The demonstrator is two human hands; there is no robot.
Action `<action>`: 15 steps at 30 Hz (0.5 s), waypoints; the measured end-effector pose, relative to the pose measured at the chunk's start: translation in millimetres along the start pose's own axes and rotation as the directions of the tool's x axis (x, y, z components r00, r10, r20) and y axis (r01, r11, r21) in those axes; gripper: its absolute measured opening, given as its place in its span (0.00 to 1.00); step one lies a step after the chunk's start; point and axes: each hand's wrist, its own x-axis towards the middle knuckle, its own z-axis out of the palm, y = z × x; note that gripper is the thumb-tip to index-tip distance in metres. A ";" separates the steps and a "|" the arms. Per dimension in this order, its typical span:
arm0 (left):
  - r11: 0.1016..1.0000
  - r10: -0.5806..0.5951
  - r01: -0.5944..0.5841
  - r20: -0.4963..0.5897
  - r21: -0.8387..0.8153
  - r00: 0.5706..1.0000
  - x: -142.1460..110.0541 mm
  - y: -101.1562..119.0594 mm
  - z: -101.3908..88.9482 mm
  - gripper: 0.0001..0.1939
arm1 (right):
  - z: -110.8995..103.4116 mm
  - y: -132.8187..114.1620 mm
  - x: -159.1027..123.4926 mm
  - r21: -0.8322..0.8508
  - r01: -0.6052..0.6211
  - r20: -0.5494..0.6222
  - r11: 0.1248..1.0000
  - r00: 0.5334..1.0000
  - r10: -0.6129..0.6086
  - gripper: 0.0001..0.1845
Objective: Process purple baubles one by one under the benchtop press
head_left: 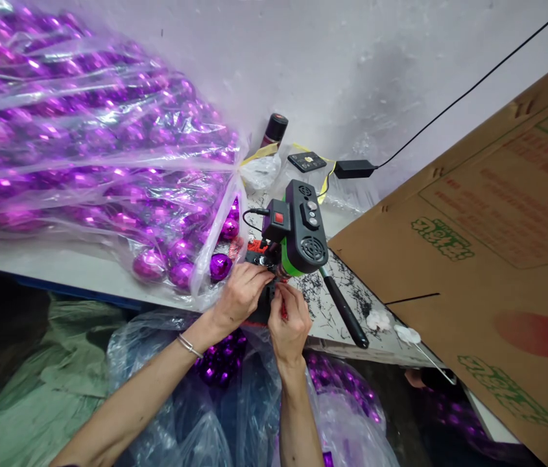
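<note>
My left hand [244,290] reaches in under a small black-and-green bench machine [307,227] with a red switch. Its thumb and fingertips are pinched together just below the machine's head. Close beside it, my right hand [290,318] is closed, fingers curled, with a bit of red showing at the fingers. What either hand grips is too small or covered to make out. A black lever handle [344,308] slants down from the machine's right side. A loose shiny purple ball [220,266] lies left of my left hand.
A big clear bag of purple balls [83,130] fills the left side. Behind the machine are a dark can [274,130], a phone [307,161] and a power adapter [354,169]. A cardboard box [488,259] stands right. Black shreds litter the table [157,295]; clear plastic [176,402] lies below.
</note>
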 end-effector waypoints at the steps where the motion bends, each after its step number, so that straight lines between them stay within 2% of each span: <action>1: 0.999 -0.029 0.029 0.000 0.024 1.000 -0.8 4.9 0.3 0.14 | 0.5 0.0 -0.8 0.005 -0.007 -0.006 1.000 1.000 0.007 0.16; 5: 0.980 -0.166 0.165 0.001 0.110 0.986 -2.6 24.8 2.1 0.15 | 0.6 1.2 -3.8 0.033 -0.030 0.003 0.999 1.000 0.030 0.17; 9: 0.956 -0.263 0.263 -0.022 0.126 0.965 -0.2 34.0 3.9 0.13 | 0.0 -0.9 -5.9 0.055 -0.046 0.015 0.997 0.999 0.045 0.17; 15: 0.952 -0.301 0.301 -0.008 0.051 0.954 3.8 31.4 3.1 0.12 | -1.1 -6.6 -6.8 0.037 -0.009 0.011 0.999 1.000 0.009 0.16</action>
